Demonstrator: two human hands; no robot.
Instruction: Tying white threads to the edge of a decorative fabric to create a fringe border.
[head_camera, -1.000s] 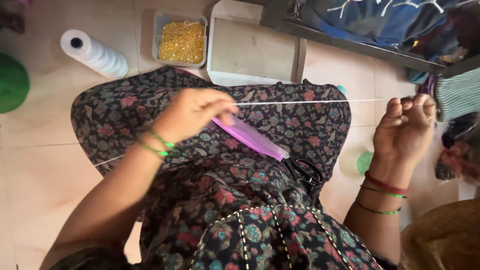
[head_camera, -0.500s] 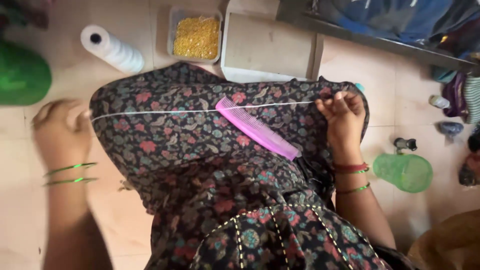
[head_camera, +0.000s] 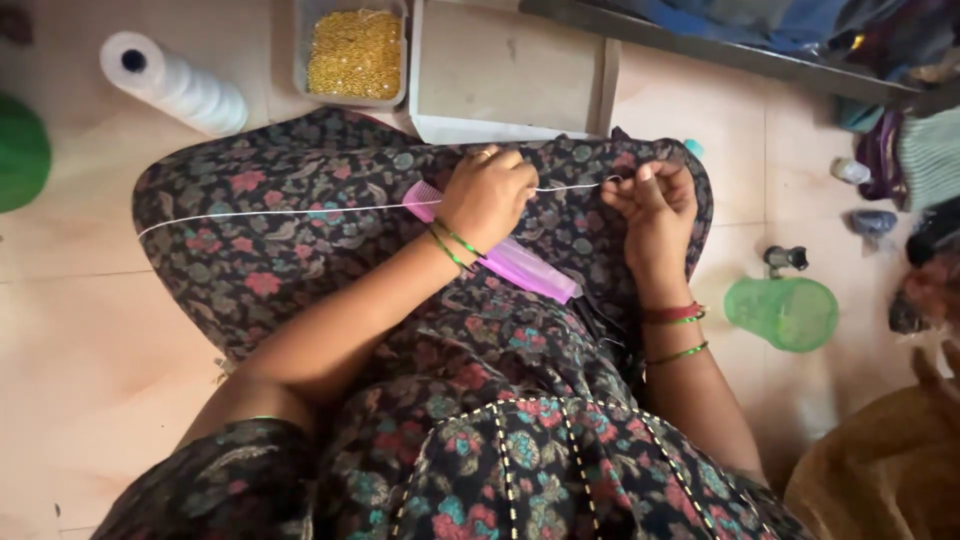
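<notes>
Floral woven cloth (head_camera: 300, 240) covers the lap. Left hand (head_camera: 488, 195): fingers pinched on a thin white thread (head_camera: 300, 211). Right hand (head_camera: 650, 200): fingers pinched on the same thread, just beside the left fingers. A translucent pink plastic comb (head_camera: 520, 265) lies under the left wrist. Beyond the fingers: a clear tray of gold beads (head_camera: 356, 52) and a white thread cone (head_camera: 175, 85) on the floor. Half a second earlier the hands were well apart; they are now close together

White spool (head_camera: 175, 85), bead tub (head_camera: 354, 52), green cup (head_camera: 782, 312), box lid (head_camera: 510, 70).
</notes>
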